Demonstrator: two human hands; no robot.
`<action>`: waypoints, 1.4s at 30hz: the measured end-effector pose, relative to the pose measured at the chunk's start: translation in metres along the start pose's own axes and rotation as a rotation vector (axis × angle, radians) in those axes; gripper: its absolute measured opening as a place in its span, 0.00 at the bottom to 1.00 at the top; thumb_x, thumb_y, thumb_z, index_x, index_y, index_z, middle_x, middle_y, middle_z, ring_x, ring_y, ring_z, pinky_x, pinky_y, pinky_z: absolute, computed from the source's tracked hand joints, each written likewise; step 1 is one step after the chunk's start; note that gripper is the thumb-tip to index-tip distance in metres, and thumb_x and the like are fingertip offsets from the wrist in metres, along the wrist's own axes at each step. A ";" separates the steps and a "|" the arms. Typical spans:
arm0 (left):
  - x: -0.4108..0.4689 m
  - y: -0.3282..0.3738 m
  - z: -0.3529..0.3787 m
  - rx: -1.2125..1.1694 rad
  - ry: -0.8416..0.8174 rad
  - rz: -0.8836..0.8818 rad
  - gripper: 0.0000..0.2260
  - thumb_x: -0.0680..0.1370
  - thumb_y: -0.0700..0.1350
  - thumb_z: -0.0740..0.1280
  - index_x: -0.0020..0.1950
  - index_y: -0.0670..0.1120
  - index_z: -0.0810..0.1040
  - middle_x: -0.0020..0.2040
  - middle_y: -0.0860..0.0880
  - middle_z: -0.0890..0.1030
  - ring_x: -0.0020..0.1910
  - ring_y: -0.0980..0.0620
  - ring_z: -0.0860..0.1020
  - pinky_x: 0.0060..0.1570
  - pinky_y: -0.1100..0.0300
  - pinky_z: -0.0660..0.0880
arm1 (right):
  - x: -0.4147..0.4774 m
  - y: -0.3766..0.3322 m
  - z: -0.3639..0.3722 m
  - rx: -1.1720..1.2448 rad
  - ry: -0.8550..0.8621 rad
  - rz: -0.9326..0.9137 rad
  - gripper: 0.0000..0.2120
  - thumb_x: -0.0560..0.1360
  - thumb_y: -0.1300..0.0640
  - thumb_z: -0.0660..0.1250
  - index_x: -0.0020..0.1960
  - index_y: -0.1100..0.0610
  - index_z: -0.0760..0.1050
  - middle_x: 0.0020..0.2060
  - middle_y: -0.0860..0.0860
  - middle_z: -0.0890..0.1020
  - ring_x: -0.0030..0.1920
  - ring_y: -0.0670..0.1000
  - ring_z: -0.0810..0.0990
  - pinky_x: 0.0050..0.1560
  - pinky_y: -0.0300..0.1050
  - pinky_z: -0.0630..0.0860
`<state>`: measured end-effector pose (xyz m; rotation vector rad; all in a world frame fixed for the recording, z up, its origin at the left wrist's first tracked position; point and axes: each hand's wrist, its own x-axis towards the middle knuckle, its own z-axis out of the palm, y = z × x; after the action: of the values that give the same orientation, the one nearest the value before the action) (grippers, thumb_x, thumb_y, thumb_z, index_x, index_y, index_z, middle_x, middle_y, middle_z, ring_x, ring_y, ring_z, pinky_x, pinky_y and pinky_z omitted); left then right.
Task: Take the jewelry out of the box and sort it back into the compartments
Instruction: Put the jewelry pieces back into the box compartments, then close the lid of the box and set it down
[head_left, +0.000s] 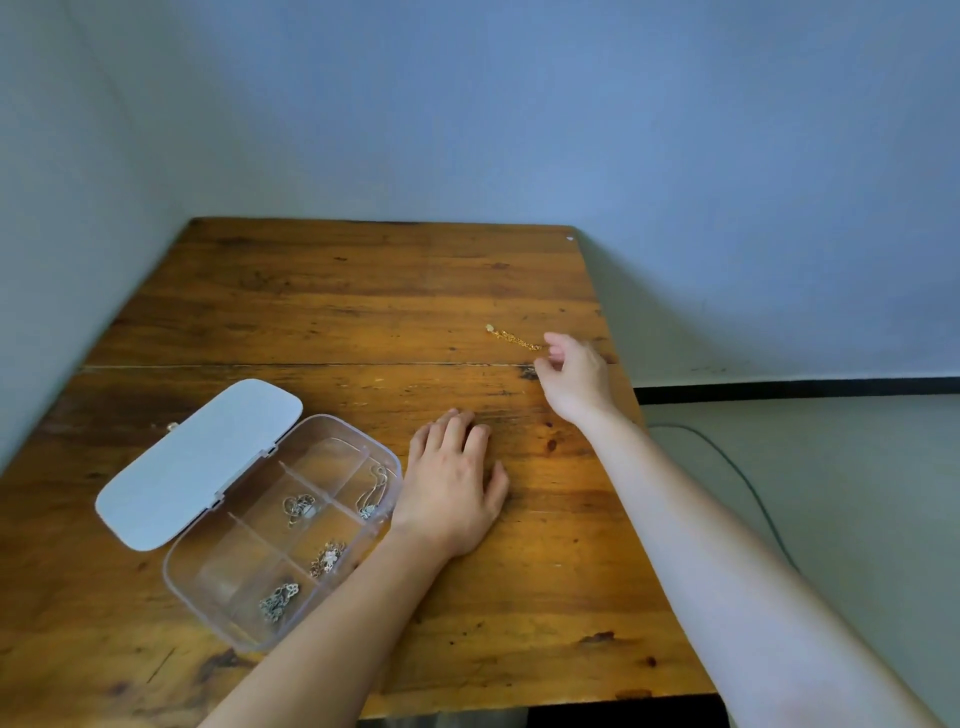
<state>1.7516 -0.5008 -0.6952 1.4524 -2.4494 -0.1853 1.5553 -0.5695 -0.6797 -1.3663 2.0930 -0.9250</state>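
A clear plastic compartment box (218, 597) lies open at the near left of the wooden table, its white lid (202, 462) folded back. Silver jewelry pieces sit in separate compartments: one (300, 508) in the middle, one (373, 493) at the right end, one (327, 558) and one (279, 600) along the near side. A gold chain (511, 338) lies on the table at the far right. My right hand (576, 376) touches its near end with thumb and fingertips pinched. My left hand (452, 483) rests flat on the table beside the box.
The wooden table (363, 291) stands in a corner against blue walls. Its right edge runs close to my right forearm. A dark cable (727, 457) lies on the floor to the right. A small pale object (171, 426) shows behind the lid.
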 end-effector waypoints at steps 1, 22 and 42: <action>0.001 0.001 -0.001 0.005 -0.023 -0.006 0.21 0.79 0.56 0.56 0.67 0.46 0.74 0.71 0.45 0.72 0.74 0.45 0.64 0.73 0.46 0.59 | -0.006 0.000 -0.002 0.013 -0.014 0.004 0.20 0.81 0.57 0.64 0.72 0.54 0.72 0.63 0.54 0.77 0.64 0.52 0.76 0.61 0.42 0.69; -0.128 -0.116 -0.099 -0.579 0.628 -0.708 0.29 0.76 0.57 0.68 0.73 0.46 0.65 0.75 0.45 0.62 0.74 0.47 0.58 0.72 0.46 0.61 | -0.179 -0.075 0.073 0.273 -0.289 -0.061 0.45 0.68 0.21 0.57 0.77 0.47 0.63 0.71 0.49 0.73 0.61 0.56 0.80 0.64 0.61 0.75; -0.106 -0.172 -0.128 -1.252 0.891 -1.220 0.17 0.79 0.49 0.69 0.66 0.45 0.77 0.52 0.51 0.79 0.51 0.49 0.79 0.40 0.63 0.74 | -0.193 -0.068 0.075 0.165 -0.431 -0.152 0.63 0.52 0.23 0.75 0.79 0.42 0.54 0.72 0.40 0.70 0.50 0.41 0.81 0.44 0.38 0.75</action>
<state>1.9829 -0.4866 -0.6362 1.5257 -0.2833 -0.8464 1.7241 -0.4319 -0.6736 -1.4971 1.5766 -0.7600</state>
